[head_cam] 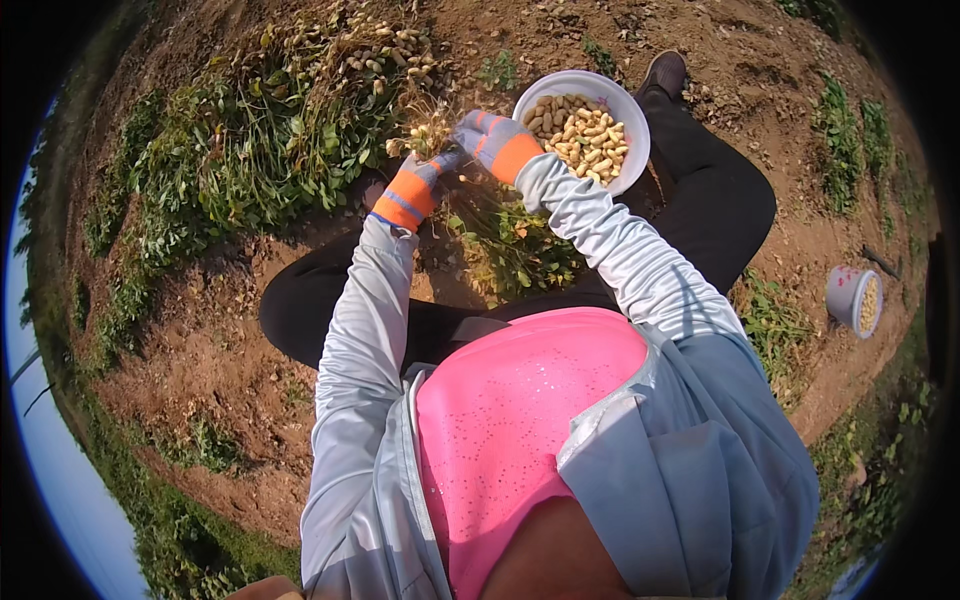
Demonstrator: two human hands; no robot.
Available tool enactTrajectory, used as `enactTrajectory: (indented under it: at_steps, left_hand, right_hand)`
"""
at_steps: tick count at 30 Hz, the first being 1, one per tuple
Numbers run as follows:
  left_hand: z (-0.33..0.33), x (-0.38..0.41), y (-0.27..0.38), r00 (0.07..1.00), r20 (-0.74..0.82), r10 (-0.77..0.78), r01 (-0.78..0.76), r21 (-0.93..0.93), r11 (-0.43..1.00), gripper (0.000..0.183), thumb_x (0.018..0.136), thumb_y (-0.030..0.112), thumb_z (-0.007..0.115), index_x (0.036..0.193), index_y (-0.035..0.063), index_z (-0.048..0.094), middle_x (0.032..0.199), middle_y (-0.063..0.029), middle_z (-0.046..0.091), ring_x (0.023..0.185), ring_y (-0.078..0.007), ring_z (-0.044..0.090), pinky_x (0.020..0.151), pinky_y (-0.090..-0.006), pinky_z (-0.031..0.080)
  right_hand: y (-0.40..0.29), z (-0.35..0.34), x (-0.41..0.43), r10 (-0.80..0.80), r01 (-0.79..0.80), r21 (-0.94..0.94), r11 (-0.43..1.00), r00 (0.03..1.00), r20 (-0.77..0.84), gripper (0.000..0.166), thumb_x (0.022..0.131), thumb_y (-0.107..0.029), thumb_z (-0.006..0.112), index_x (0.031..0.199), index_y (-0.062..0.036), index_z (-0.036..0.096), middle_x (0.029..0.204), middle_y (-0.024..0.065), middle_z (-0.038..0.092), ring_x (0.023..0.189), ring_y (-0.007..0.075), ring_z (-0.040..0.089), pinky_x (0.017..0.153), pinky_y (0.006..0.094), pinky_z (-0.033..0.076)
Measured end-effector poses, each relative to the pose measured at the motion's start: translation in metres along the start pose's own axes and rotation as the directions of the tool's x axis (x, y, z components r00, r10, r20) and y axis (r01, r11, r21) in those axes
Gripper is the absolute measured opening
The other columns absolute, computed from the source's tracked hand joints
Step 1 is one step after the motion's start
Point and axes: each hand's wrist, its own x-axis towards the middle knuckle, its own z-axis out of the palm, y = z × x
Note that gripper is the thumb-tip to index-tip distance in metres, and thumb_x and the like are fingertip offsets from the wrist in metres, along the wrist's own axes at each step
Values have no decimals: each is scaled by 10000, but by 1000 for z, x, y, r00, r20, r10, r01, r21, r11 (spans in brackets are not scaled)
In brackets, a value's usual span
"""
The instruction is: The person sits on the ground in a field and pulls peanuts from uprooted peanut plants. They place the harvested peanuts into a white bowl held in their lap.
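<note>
My left hand (414,193), in a grey and orange glove, grips a peanut plant below its root end. Pale pods and thin roots (421,137) stick up above that fist. The plant's leafy stems (517,251) trail down between my bent legs. Close by on the right, my right hand (496,142) wears a matching glove, its fingers curled beside the roots; whether they pinch a pod is hidden. Just past this hand stands a white plastic bucket (636,161) partly filled with picked peanuts (589,139).
A large heap of pulled peanut plants (247,157) lies to the left, with clusters of pods (386,52) at its far end. A second bucket (841,292) of peanuts sits on the right. Around me is reddish-brown soil (217,360) with low green plants.
</note>
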Motion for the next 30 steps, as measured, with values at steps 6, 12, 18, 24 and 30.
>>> enactTrajectory:
  at_steps: [6,12,18,24,30]
  left_hand:
    - [10,-3,8,955,63,289,-296,226,928,299,664,-89,510,910,60,589,863,-74,597,781,-207,568,670,-275,448]
    - [21,-10,31,849,302,434,-490,759,429,367,633,-92,498,926,106,594,864,-108,598,798,-289,561,685,-312,451]
    - [26,5,13,971,-150,-184,205,137,969,275,826,89,462,1098,58,479,1078,-84,539,931,-182,523,761,-274,416]
    - [9,23,-54,934,-167,316,-32,842,539,436,782,312,563,1073,-5,490,1050,-143,541,962,-223,503,851,-289,367]
    - [71,8,46,856,-503,121,218,563,798,472,695,239,646,1060,-22,498,895,-153,605,837,-263,566,739,-307,419]
  right_hand:
    - [-24,-10,-9,5,8,-233,972,998,55,405,727,-345,601,1047,-112,516,866,157,607,802,291,587,694,345,457]
    - [-32,-22,-14,20,-6,-384,923,999,34,453,725,-343,593,1067,-67,480,858,193,595,813,342,568,705,368,446]
    - [-17,-29,-26,60,-57,-195,979,998,10,432,724,-323,578,1012,-8,515,868,201,596,834,335,571,714,365,445]
    - [-12,-30,-34,19,2,-337,942,998,61,468,760,-352,536,1065,0,485,906,224,579,843,363,556,725,379,440]
    - [-2,-45,-44,-87,105,-385,917,994,64,361,791,-320,508,999,-26,502,864,203,583,788,362,555,696,390,435]
